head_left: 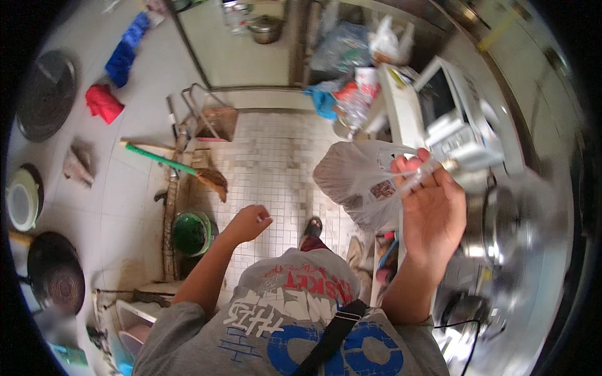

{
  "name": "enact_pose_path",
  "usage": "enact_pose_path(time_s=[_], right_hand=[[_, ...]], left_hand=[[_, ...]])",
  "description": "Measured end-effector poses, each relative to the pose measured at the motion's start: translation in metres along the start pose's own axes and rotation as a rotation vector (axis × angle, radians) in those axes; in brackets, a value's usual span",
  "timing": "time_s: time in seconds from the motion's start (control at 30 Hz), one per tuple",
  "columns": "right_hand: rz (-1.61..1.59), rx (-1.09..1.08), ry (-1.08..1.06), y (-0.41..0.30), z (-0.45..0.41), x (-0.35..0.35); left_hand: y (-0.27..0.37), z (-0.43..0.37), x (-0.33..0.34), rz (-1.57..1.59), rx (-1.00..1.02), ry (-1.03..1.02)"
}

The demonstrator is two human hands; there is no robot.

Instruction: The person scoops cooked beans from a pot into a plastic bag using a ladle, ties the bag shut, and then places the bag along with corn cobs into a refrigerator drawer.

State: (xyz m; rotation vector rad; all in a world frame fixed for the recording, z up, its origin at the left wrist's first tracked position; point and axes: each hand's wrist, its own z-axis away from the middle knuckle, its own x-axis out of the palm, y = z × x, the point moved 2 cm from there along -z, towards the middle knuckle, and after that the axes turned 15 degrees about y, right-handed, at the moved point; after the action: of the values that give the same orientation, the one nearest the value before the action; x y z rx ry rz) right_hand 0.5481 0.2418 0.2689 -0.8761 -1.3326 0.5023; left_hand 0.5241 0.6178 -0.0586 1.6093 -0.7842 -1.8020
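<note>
A translucent plastic bag [357, 181] with brownish contents hangs from my right hand [425, 192], whose fingers are hooked through its gathered handles. The palm is turned up, and the bag is stretched to the left of the fingers. My left hand [249, 223] is over the tiled floor, away from the bag, with its fingers curled. Nothing shows in it, though its palm side is mostly hidden. Just beyond the bag stands a white microwave oven [463, 117] on a white cabinet [400, 108].
A broom [160, 160], a dustpan [218, 122] and a green bucket [192, 232] stand along the left wall. Pans [56, 272] hang there. Plastic bags [343, 47] are heaped beyond the cabinet. A metal pot [498, 225] is at the right. A glass-panelled door frame [258, 89] lies ahead.
</note>
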Motion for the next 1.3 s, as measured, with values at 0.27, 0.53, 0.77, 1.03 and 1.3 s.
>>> enact_pose_path(time_s=[0.27,0.53,0.77,1.03,1.3], right_hand=[[0.007,0.168,-0.026,0.119,-0.221,0.141],[0.065,0.207,0.009,0.219,-0.403,0.266],[0.073,0.239,0.138,0.313,-0.546,0.392],[-0.177,0.444,0.132,0.438,-0.701,0.512],[0.089,0.318,-0.01,0.539,-0.858,0.608]], left_hand=[[-0.105,0.012,-0.053,-0.085,-0.493,0.279],[-0.185,-0.121,-0.13,-0.045,-0.701,0.338],[-0.169,-0.442,-0.277,-0.185,-0.264,0.329],[-0.153,-0.741,-0.439,-0.244,-0.062,0.247],[-0.247,-0.95,-0.495,-0.197,0.014,0.02]])
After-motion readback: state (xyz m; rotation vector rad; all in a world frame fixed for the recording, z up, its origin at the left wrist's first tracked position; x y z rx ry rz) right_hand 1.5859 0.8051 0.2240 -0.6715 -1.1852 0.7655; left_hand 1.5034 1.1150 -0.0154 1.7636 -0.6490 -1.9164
